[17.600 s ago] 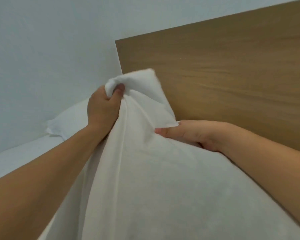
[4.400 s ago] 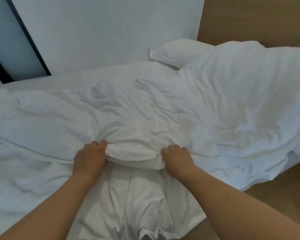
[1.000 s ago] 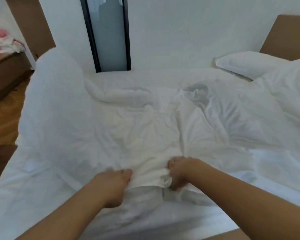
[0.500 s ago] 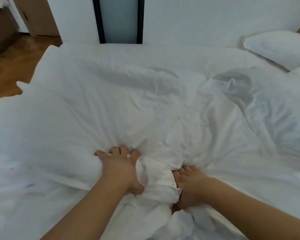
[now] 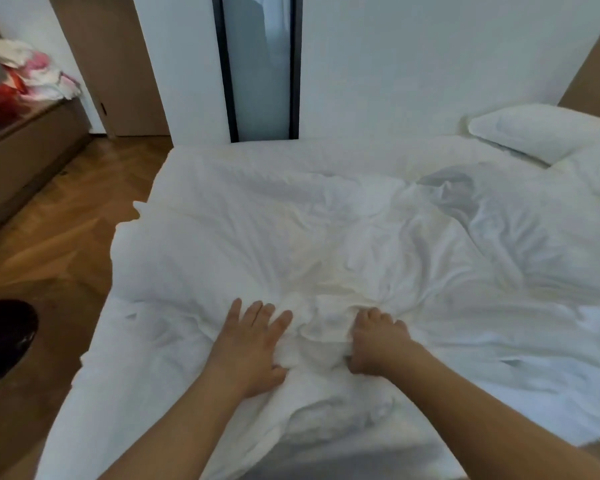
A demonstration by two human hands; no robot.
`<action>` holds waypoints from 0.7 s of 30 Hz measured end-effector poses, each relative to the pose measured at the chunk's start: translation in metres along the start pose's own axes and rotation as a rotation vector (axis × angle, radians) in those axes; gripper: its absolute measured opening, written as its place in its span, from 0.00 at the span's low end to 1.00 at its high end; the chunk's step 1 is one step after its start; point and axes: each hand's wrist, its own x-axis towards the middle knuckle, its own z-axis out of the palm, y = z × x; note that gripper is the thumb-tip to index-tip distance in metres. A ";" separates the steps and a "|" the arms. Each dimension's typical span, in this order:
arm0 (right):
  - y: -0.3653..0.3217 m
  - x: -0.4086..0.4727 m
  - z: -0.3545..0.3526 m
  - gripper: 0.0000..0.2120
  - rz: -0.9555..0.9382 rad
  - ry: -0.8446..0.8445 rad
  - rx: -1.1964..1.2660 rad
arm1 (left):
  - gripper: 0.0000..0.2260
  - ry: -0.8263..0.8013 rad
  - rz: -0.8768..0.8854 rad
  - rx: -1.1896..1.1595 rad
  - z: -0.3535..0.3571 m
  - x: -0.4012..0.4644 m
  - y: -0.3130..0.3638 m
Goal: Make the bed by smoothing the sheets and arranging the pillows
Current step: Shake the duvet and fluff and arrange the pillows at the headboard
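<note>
The white, crumpled cotton duvet [image 5: 343, 244] lies spread over most of the white-sheeted bed [image 5: 84, 382], reaching from the foot edge at nine o'clock toward the head at three o'clock, but it is far from flat: deep creases fan out from a bunched ridge at the near edge, around six o'clock, and a shadowed fold stands up toward two o'clock.

The left hand [image 5: 253, 344] rests on the duvet with its fingers [image 5: 257, 315] straight and spread, palm down, so its grip is wide and holds nothing. Just beside it at its three o'clock, the right hand [image 5: 378, 344] has its fingers curled into the fabric, a narrow grip holding a gathered fold of the duvet.

One plump white pillow [image 5: 530, 133] lies at the head end near two o'clock, against the brown wooden headboard [image 5: 596, 81]. A second pillow cannot be made out under the raised fabric at three o'clock.

By my judgement the task is about half done: the cover is roughly in place across the mattress, yet its near edge is bunched, the surface needs smoothing outward, and the foot corner at nine o'clock sits unevenly over the wooden parquet floor [image 5: 49, 237]. The pillow arrangement appears to need finishing.
</note>
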 end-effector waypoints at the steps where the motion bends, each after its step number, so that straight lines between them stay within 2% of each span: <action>1: -0.008 -0.011 -0.003 0.38 -0.020 0.072 0.037 | 0.38 0.011 -0.021 0.017 0.002 -0.012 -0.005; 5: -0.056 -0.031 0.010 0.35 -0.139 0.379 0.080 | 0.36 0.106 -0.186 -0.027 0.012 -0.027 -0.031; 10: -0.073 -0.001 0.024 0.35 -0.139 0.448 -0.070 | 0.40 0.257 -0.351 -0.127 0.022 -0.005 -0.082; 12: -0.073 0.004 0.021 0.24 -0.103 0.460 -0.074 | 0.42 0.241 -0.444 -0.187 0.024 0.006 -0.107; 14: -0.075 0.005 0.012 0.13 -0.115 0.423 -0.080 | 0.36 0.224 -0.487 -0.240 0.016 0.016 -0.129; 17: -0.064 0.003 -0.017 0.12 -0.144 0.474 -0.056 | 0.20 0.434 -0.409 -0.270 -0.028 0.023 -0.138; 19: -0.045 0.000 -0.038 0.10 -0.154 0.533 -0.064 | 0.18 0.588 -0.313 -0.260 -0.076 0.011 -0.129; 21: -0.015 -0.008 -0.055 0.09 -0.120 0.590 -0.081 | 0.17 0.602 -0.184 -0.246 -0.126 -0.009 -0.110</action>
